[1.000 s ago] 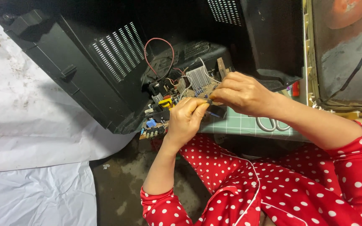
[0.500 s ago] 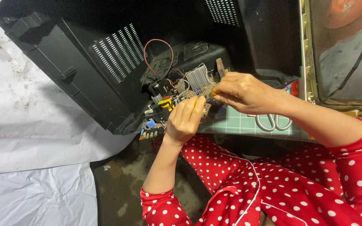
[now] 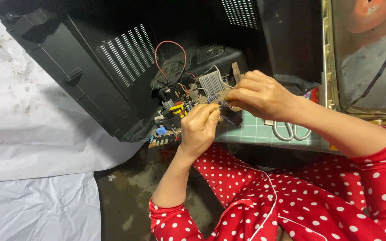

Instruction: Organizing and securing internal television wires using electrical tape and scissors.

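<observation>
A brown circuit board point(image 3: 188, 100) with a finned heat sink, a yellow part and coloured components juts out of a black television casing point(image 3: 90, 76). My left hand point(image 3: 200, 127) pinches the board's near edge with closed fingers. My right hand point(image 3: 258, 94) grips the board's right end from above, fingers curled over it. A red wire loop point(image 3: 171, 58) rises from the board into the casing. A small dark piece point(image 3: 229, 115) shows between the two hands; what it is cannot be told.
White-handled scissors point(image 3: 287, 130) lie on a green gridded cutting mat point(image 3: 255, 132) under my right wrist. White paper sheets point(image 3: 27, 147) cover the floor at left. A framed panel point(image 3: 367, 53) leans at the upper right. My red polka-dot sleeves and lap fill the bottom right.
Both hands have stayed on the board, with only slight finger shifts. My right hand has slid a little to the left along the board's end.
</observation>
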